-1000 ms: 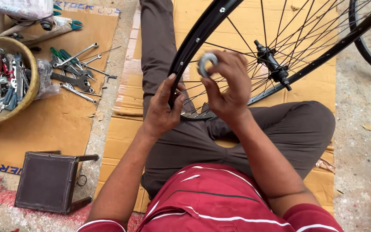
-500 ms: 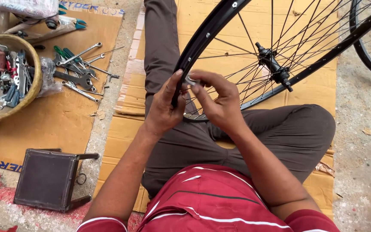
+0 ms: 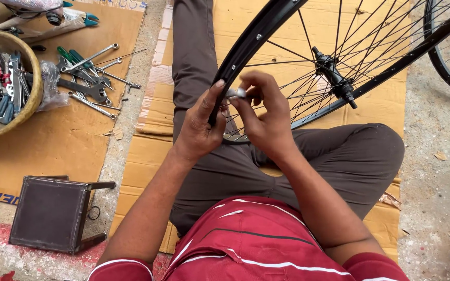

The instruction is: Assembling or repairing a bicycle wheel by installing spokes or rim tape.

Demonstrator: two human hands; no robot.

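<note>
Lowered from where it was held up a second ago, small silvery-white roll of tape or rim strip (image 3: 237,93) now down at the inner edge of black metal bicycle wheel rim (image 3: 251,44), pinched between thumb and fingertips of right hand (image 3: 264,117), fingers closed tight around it. Left hand (image 3: 200,125) pressed against the same stretch of rim, palm and thumb wrapped on it, fingers extended upward and steadying rather than clenched. Wheel propped upright across lap in grey-brown trousers (image 3: 339,156), thin steel spokes (image 3: 308,78) and black hub with axle (image 3: 334,75) fully laced in. Judging by how things lie: spokes and hub in place, roll only just brought to the rim, no strip visibly laid along it yet, so most of the winding seemingly left. Exact contact between roll and rim hidden by the fingers. Off to the left, scattered steel spanners (image 3: 87,78) on flattened brown cardboard (image 3: 63,140), round woven basket of tools (image 3: 32,99), small dark square stool (image 3: 50,211) near the knee.
</note>
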